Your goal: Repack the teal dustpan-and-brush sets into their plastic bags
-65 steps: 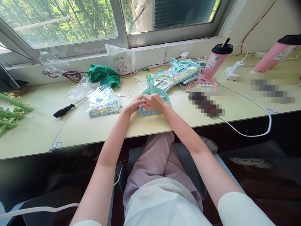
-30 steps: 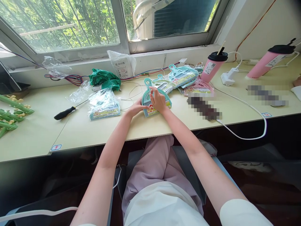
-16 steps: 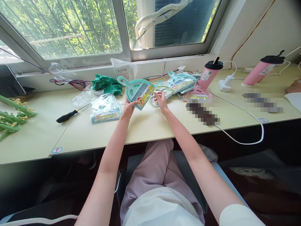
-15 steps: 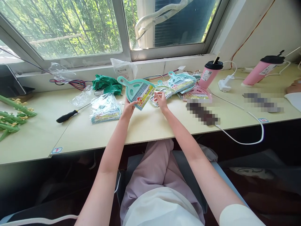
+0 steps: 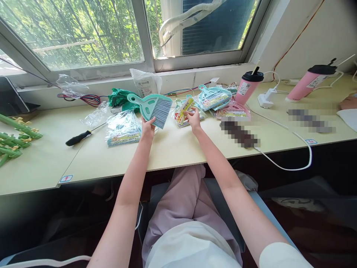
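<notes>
My left hand (image 5: 148,129) is closed on the lower edge of a mint-green mini dustpan (image 5: 145,107), raised above the table. A small brush (image 5: 162,111) with grey bristles lies against the dustpan's face. My right hand (image 5: 194,119) pinches a yellow printed label card (image 5: 186,107), held apart from the dustpan. Beneath and behind that card are wrapped dustpan sets, one of them mint-green (image 5: 214,96) and another pink (image 5: 233,112). Left of my left hand lies a stack of plastic-wrapped sets (image 5: 124,130).
A black-handled screwdriver (image 5: 79,138) lies at the left, near green toy-like stalks (image 5: 21,128). Crumpled green plastic (image 5: 122,99) and clear wrappers rest by the window. Two pink cups (image 5: 246,89), a white plug (image 5: 267,98) and a white cable (image 5: 290,134) occupy the right side.
The label card has come off the front of the dustpan set and moved right in my right hand. The dustpan has shifted slightly left in my left hand, its bristles now uncovered.
</notes>
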### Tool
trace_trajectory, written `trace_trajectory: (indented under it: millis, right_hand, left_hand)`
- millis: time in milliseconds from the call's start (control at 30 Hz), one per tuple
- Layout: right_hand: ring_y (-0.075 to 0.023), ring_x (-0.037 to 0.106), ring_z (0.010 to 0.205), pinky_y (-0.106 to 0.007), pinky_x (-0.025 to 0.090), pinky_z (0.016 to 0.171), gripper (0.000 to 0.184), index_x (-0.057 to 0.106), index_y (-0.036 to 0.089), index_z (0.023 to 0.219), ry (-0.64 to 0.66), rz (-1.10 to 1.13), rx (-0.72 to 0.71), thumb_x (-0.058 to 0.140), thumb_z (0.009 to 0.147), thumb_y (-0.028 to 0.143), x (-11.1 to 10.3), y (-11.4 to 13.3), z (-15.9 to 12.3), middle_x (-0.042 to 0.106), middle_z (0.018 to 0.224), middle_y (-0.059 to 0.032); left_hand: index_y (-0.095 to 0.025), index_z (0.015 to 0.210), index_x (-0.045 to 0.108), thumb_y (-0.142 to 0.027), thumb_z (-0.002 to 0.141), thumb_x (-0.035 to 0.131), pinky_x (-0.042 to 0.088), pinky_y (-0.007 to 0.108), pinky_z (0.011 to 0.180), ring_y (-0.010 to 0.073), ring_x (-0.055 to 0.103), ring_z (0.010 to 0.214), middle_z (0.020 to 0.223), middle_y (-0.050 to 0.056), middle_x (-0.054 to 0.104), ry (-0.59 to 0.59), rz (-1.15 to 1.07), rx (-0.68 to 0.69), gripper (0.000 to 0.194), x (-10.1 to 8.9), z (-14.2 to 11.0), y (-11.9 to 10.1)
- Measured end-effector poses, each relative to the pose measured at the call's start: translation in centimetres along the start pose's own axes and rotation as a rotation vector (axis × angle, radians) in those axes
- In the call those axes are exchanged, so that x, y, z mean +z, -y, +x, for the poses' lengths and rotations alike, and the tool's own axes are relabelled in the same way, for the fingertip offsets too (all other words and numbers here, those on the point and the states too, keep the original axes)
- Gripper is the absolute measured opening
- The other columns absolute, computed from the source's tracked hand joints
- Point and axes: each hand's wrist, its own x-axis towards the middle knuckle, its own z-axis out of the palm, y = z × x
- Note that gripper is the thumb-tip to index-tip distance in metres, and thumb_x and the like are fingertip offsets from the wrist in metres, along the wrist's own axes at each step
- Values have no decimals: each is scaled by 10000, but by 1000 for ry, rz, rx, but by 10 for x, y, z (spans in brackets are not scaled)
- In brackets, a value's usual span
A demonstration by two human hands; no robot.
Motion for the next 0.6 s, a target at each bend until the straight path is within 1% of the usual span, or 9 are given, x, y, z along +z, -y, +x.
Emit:
trace_trajectory:
  millis: [33, 100, 200, 267, 300, 367, 433, 533, 600]
  right_hand:
    - [-93, 646, 609, -208, 494, 572, 490, 615, 231, 1040, 54, 22, -10, 790, 779, 607, 1, 3, -3, 767, 970, -28]
    - [-80, 594, 533, -191, 447, 508, 546, 596, 226, 926, 202, 60, 3, 819, 707, 674, 7, 8, -10, 731, 798, 12]
    - [-67, 528, 441, -179, 361, 418, 618, 523, 211, 729, 397, 113, 87, 874, 603, 704, 17, 9, -22, 614, 582, 45]
    - [-62, 502, 406, -176, 294, 374, 651, 473, 209, 658, 471, 155, 144, 886, 582, 707, 22, 7, -28, 546, 506, 56]
    - [-56, 480, 388, -175, 259, 357, 659, 452, 210, 639, 484, 175, 172, 885, 590, 704, 22, 7, -29, 514, 480, 64]
    - [-37, 421, 355, -173, 212, 339, 662, 411, 212, 618, 455, 203, 226, 880, 631, 678, 22, 7, -29, 457, 444, 83]
    - [-20, 368, 339, -168, 205, 334, 651, 386, 214, 616, 372, 212, 273, 889, 667, 624, 19, 7, -27, 427, 431, 97]
    - [-11, 350, 341, -162, 226, 336, 608, 398, 213, 632, 268, 216, 310, 902, 702, 546, 16, 7, -21, 452, 444, 97]
    - [-11, 360, 342, -161, 240, 339, 576, 413, 209, 639, 225, 201, 315, 896, 729, 509, 16, 5, -19, 474, 450, 89]
  left_hand:
    - [-347, 1350, 541, -254, 761, 826, 578, 344, 1017, 197, 698, 1143, 1226, 22, 730, -14, -10, -2, 661, -2, 0, -1]
    - [-347, 1366, 533, -194, 770, 805, 583, 323, 994, 184, 706, 1115, 1231, 20, 730, -41, -51, -24, 672, -2, -3, -3]
    - [-361, 1392, 516, -101, 733, 805, 597, 256, 889, 160, 717, 1054, 1237, 9, 726, -53, -160, -85, 765, 6, -8, -5]
    - [-373, 1409, 499, -67, 707, 814, 594, 232, 836, 152, 722, 1011, 1234, 3, 726, -23, -219, -133, 829, 15, -13, -5]
    - [-380, 1417, 489, -64, 701, 821, 593, 234, 834, 152, 723, 1003, 1234, -2, 725, -3, -237, -160, 850, 19, -15, -4]
    - [-397, 1425, 467, -88, 705, 840, 593, 260, 871, 162, 723, 1031, 1251, -13, 718, 33, -254, -212, 868, 28, -20, -2]
    - [-406, 1425, 453, -142, 723, 862, 590, 299, 926, 180, 713, 1098, 1279, -19, 705, 84, -264, -241, 854, 34, -24, 0]
    - [-383, 1414, 466, -261, 756, 884, 575, 338, 986, 198, 690, 1168, 1292, -4, 693, 187, -275, -222, 790, 39, -29, 3]
    - [-367, 1408, 479, -340, 764, 889, 562, 353, 1016, 204, 680, 1185, 1296, 7, 685, 228, -272, -200, 764, 40, -30, 4]
